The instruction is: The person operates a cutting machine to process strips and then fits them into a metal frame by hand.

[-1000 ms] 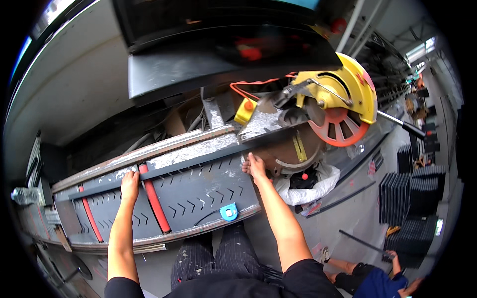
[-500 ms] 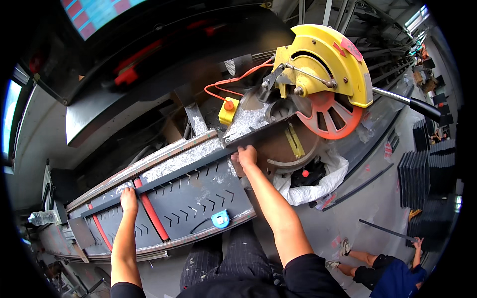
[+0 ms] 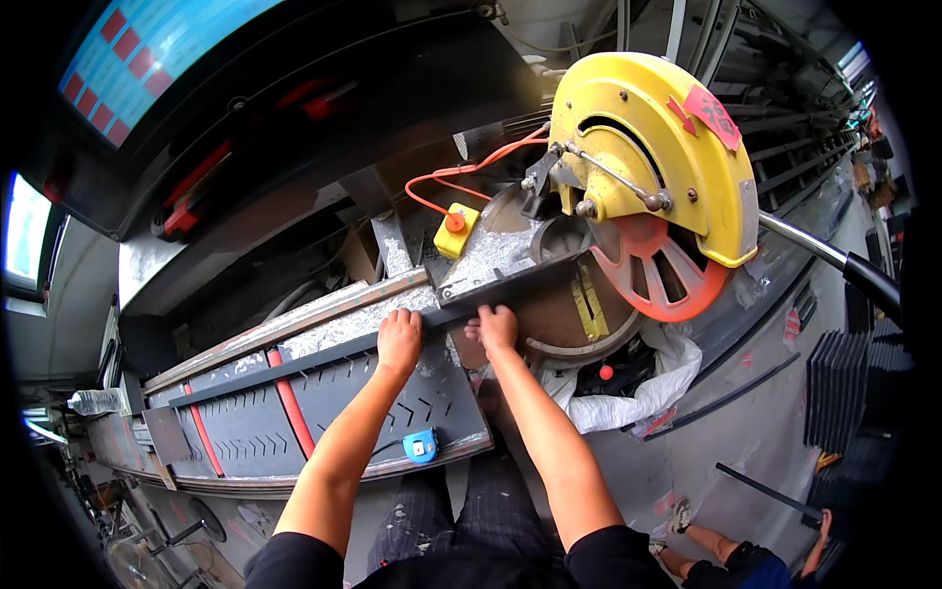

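Workshop clutter fills the background, with a lit screen [image 3: 167,59] at upper left and a stack of dark strips [image 3: 842,393] on the floor at right. Across the middle runs a long grey desk [image 3: 339,388], its surface marked with rows of slanted dark strokes and crossed by two red strips [image 3: 292,404]. Lengthwise on it lies a slim dark bar [image 3: 314,359], passing over both red strips and running toward the saw [image 3: 657,137], which has a yellow hood and a slotted orange-red guard below it. The left hand [image 3: 399,342] is closed over the bar, knuckles up; just beside it, nearer the saw, the right hand [image 3: 493,329] has a narrow grip on the bar, fingers curled at its near side. Both hands are close together but apart. Near the desk's front edge sits a blue tape measure [image 3: 420,447]. Behind the hands, a yellow box [image 3: 456,231] with an orange button joins an orange cord [image 3: 422,187]. Under the saw's front edge bunches a white sack [image 3: 648,401]. At lower right, another person [image 3: 731,555] holds a dark rod [image 3: 765,491].
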Demonstrator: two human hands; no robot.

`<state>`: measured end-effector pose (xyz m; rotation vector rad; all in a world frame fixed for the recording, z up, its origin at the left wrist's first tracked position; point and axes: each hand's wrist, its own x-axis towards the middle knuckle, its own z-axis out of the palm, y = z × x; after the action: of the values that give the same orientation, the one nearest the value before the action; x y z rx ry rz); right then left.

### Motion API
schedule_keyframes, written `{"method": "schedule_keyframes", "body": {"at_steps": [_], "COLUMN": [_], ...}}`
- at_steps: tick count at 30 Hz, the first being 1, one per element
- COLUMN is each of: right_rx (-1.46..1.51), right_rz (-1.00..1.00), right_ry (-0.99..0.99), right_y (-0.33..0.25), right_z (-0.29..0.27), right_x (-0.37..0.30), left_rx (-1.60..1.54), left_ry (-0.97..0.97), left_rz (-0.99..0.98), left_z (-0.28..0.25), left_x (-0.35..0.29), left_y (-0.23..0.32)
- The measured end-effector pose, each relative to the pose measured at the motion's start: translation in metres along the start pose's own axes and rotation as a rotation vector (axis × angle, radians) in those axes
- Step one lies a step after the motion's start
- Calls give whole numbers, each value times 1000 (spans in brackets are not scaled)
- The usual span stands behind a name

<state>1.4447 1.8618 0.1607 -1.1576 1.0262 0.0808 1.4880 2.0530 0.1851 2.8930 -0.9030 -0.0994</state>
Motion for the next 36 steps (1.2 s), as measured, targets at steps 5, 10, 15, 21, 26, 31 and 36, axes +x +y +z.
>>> {"method": "schedule_keyframes", "body": {"at_steps": [5,10,15,21,26,31,36], "right_rx": [38,-153,-120,-247,-637,-1291,-2006], "right_rz": [-10,37,41,-43,-855,-1887,-941], "right_ry": [14,-94,-99,-109,-239,714,767], "right_y": [-16,-28,-31,-28,-169,-365,-418], "right_z": [-35,-48,-40,-47,-79,-175,-233], "right_x": [20,35,31,19,-148,-329,-340], "left_rx": [37,32,3,-96,-17,39,2], "left_ry": [2,-28,-81,-61,-18,-69,-99], "left_rz": [-10,-19,-55,-4,37,-14,10], "left_z": [5,3,-1,-3,11,0,-4], "left_x": [-2,-2,3,21,19,20,24], "left_y": [6,8,7,29,25,16,33]}}
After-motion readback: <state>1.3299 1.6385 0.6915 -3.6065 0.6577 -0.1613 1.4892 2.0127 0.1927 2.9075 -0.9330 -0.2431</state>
